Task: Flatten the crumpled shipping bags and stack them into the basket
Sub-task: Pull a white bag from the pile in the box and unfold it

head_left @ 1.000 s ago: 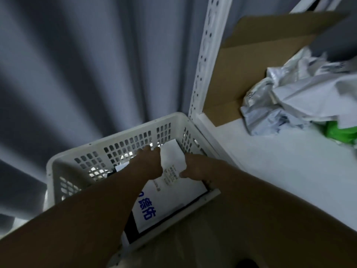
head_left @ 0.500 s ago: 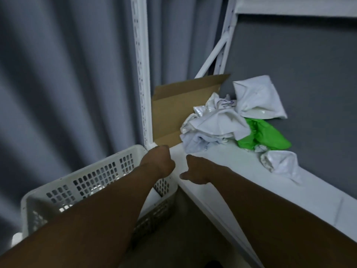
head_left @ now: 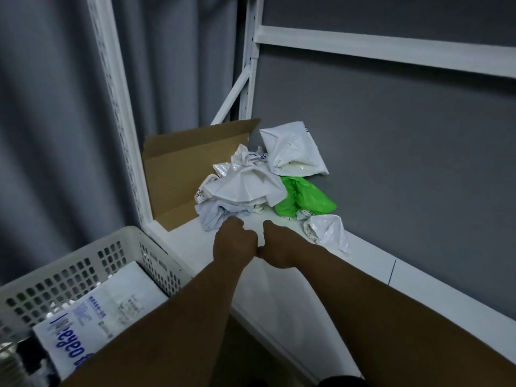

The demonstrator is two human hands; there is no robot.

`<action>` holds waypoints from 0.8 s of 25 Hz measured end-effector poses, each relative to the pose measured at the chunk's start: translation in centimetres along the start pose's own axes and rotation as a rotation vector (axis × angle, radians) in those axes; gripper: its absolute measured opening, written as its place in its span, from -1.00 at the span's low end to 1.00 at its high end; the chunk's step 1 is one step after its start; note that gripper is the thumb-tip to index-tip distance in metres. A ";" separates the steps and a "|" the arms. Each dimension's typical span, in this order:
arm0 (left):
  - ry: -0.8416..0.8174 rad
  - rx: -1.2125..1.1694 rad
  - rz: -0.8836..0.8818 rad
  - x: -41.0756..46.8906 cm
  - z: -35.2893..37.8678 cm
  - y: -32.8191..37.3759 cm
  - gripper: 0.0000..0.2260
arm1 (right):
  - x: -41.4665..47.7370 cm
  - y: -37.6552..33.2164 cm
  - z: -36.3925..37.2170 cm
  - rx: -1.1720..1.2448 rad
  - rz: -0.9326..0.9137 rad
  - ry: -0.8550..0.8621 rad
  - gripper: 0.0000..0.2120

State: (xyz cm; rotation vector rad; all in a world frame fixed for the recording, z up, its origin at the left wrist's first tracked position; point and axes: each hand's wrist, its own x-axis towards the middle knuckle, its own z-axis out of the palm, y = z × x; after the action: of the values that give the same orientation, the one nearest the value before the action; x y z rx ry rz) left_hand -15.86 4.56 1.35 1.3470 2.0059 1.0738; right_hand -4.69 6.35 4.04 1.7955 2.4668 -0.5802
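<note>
Lying heaped at the back of the shelf (head_left: 192,247), the crumpled shipping bags (head_left: 245,185) have a pale grey bag (head_left: 213,216) nearest. A second ago both hands pressed a flattened bag (head_left: 111,308) into the basket (head_left: 69,275); now they have crossed to the pile. The left hand (head_left: 234,243) meets the grey bag's edge, fingers (head_left: 237,225) curled, grip impossible to tell; the right hand (head_left: 275,247) hangs loosely curled, holding nothing. One more bag looks stacked, so the next pickup is starting.

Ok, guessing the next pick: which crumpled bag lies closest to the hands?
The pale grey-blue bag, frontmost, by the left hand; the green bag and white bags lie farther off.
</note>
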 end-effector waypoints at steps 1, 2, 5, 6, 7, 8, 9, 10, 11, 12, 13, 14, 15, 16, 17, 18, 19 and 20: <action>-0.003 -0.008 0.004 0.2 0.6 -0.2 -0.64 | 0.1 0.3 0.2 -0.004 0.016 0.001 -0.45; -0.018 -0.006 0.009 0.5 1.1 -0.6 -0.64 | 0.2 0.5 0.3 -0.005 0.036 -0.005 -0.48; -0.085 0.025 0.036 1.0 1.0 -1.5 -0.65 | -0.1 0.6 0.7 -0.013 0.081 -0.019 -0.48; -0.084 0.006 0.020 1.1 0.8 -1.8 -0.66 | -0.3 0.5 0.8 -0.018 0.089 -0.025 -0.47; -0.087 0.003 0.003 1.2 0.6 -2.0 -0.66 | -0.4 0.5 0.9 -0.016 0.097 -0.028 -0.46; -0.099 0.002 0.009 1.2 0.5 -2.2 -0.67 | -0.3 0.4 1.0 -0.013 0.102 -0.028 -0.47; -0.109 0.007 0.024 1.3 0.6 -2.5 -0.67 | -0.1 0.4 1.2 -0.007 0.100 -0.022 -0.47; -0.103 -0.010 0.034 1.7 1.1 -2.9 -0.66 | 0.3 0.5 1.5 -0.002 0.097 -0.015 -0.47; -0.097 -0.042 0.017 2.1 1.3 -3.1 -0.66 | 0.9 0.5 1.8 0.001 0.090 -0.006 -0.47; -0.086 -0.067 -0.003 2.8 1.8 -3.3 -0.67 | 1.7 0.5 2.0 0.007 0.087 -0.004 -0.48; -0.077 -0.085 -0.020 3.4 2.2 -3.5 -0.68 | 2.7 0.5 2.4 0.016 0.084 0.002 -0.50; -0.063 -0.104 -0.035 4.6 3.0 -3.7 -0.68 | 4.4 0.8 2.8 0.014 0.074 0.013 -0.52; -0.056 -0.124 -0.050 5.4 3.3 -3.9 -0.69 | 5.4 0.9 3.0 0.012 0.062 0.030 -0.54; -0.053 -0.154 -0.069 5.8 3.2 -3.9 -0.69 | 5.9 0.8 3.0 0.020 0.054 0.048 -0.54; -0.038 -0.178 -0.079 6.6 3.2 -3.8 -0.69 | 6.9 0.7 2.9 0.025 0.042 0.067 -0.54; -0.025 -0.176 -0.078 7.5 3.4 -4.0 -0.70 | 7.9 0.6 2.8 0.033 0.035 0.075 -0.53; -0.013 -0.170 -0.062 7.9 3.2 -4.0 -0.70 | 8.4 0.3 2.8 0.043 0.030 0.074 -0.52; -0.005 -0.161 -0.053 8.2 2.8 -3.7 -0.71 | 8.6 -0.1 2.4 0.051 0.019 0.077 -0.48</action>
State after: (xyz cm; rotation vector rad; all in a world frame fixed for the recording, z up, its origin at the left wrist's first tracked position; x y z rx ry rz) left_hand -18.96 12.32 -3.09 1.2058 1.8970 1.1786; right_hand -8.05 13.41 -0.29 1.8932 2.5025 -0.5895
